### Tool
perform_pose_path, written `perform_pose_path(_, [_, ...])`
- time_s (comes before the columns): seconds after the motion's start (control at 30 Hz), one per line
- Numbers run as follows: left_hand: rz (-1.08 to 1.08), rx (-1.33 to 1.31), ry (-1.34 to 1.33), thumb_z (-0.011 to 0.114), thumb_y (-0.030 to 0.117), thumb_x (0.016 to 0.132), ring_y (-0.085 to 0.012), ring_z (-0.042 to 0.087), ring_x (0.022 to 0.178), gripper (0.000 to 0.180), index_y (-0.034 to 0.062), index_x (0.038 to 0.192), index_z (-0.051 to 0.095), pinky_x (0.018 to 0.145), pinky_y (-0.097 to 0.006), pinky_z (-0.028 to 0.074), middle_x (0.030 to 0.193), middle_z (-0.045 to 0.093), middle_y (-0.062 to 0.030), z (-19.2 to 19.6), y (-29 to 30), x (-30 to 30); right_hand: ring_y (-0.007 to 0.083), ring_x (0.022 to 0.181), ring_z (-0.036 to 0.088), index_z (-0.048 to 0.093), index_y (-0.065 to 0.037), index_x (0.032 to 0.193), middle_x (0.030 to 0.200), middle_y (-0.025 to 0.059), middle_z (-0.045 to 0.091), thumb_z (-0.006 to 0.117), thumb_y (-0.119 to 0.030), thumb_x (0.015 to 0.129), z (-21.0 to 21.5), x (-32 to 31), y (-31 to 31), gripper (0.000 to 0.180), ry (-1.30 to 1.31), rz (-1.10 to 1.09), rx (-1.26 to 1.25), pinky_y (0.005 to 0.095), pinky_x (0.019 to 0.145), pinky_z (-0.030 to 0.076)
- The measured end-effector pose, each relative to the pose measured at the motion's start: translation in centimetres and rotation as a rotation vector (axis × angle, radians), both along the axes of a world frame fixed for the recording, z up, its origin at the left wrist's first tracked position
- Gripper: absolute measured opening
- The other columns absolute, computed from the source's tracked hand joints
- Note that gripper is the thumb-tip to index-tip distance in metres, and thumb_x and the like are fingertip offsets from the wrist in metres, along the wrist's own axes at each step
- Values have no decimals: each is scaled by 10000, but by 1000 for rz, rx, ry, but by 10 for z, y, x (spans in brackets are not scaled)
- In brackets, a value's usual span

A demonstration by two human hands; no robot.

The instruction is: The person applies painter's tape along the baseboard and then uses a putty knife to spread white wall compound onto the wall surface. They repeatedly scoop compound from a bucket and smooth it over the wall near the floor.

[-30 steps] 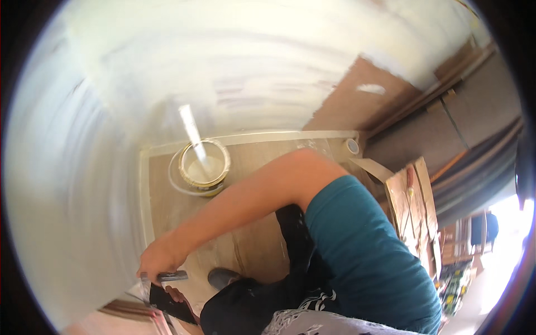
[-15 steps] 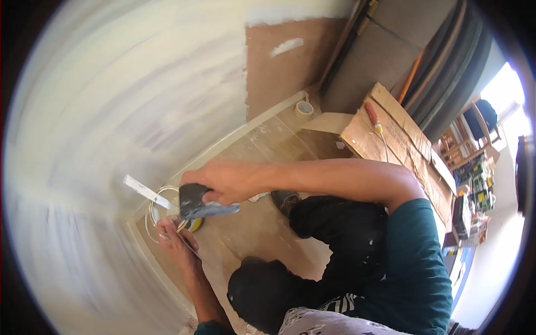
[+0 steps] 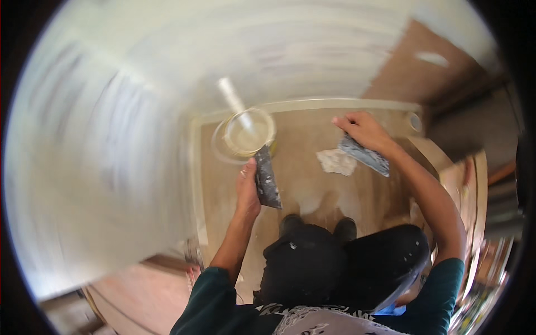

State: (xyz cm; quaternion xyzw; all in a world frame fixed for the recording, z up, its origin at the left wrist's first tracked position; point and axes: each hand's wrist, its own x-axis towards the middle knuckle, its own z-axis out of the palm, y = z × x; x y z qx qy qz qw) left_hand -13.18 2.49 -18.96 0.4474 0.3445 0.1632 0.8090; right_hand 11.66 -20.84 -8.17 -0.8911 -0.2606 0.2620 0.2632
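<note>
My left hand (image 3: 247, 188) is closed on a dark flat putty spreader (image 3: 268, 181) spotted with white, held upright beside the bucket's near rim. The round bucket (image 3: 226, 134) stands on the floor close to the wall, and a white stick (image 3: 231, 96) leans out of it. Further right, my right hand (image 3: 364, 132) grips a grey-blue putty spreader (image 3: 365, 157) with smears on its face. Just left of that blade, a crumpled whitish rag or paper (image 3: 336, 162) lies on the floor. Motion blurs the bucket's contents.
A pale patched wall (image 3: 268, 61) rises ahead and to the left, with a bare brown patch (image 3: 424, 61) at upper right. A tape roll (image 3: 414, 121) sits by the skirting. Cardboard and boards (image 3: 474, 184) stand at right, a pinkish panel (image 3: 139, 296) at lower left.
The view has turned, so the bucket appears further right. My hands, close together at the bucket before, are now apart, the right one drawn away to the right with its spreader.
</note>
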Motion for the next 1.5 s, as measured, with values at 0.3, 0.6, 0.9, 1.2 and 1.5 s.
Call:
perform_pose_path(0.3, [325,-316,154,689,387,984,-175,679,922,409,77,1241,622,853,-364,563,1049,697,-21,5,17,-152,325,966,716,483,87,1341,1007,210,728,806,-483,800,-84,13,225,850,-313,326,224,398,864,561])
perform_pose_path(0.6, [215,-534,-513,554,381,1040,-294,647,1168,413,6,1202,617,852,-413,568,1129,721,-145,-19,85,-79,312,908,732,777,-57,997,966,173,757,871,-477,642,-124,-1,306,559,-109,469,261,429,827,568])
perform_pose_path(0.9, [211,-516,-425,577,406,1022,-313,597,1235,404,124,1311,582,1029,-499,514,1325,622,-140,-110,121,-45,318,864,727,777,-99,972,922,133,759,869,-469,687,-59,6,238,475,-250,803,186,453,754,555])
perform_pose_path(1.2, [218,-503,-420,630,435,984,-335,603,1208,580,54,1400,495,1003,-463,527,1370,593,-161,-103,103,-58,259,717,727,799,-79,988,832,170,749,858,-418,767,-29,-12,241,409,-203,711,317,385,675,554])
perform_pose_path(1.5, [335,-448,-560,529,430,1041,-304,553,1316,420,58,1231,572,1011,-418,515,1432,562,-177,-26,46,-18,262,730,688,793,-187,1054,866,102,754,837,-336,821,-51,-3,229,280,-322,670,11,374,703,538])
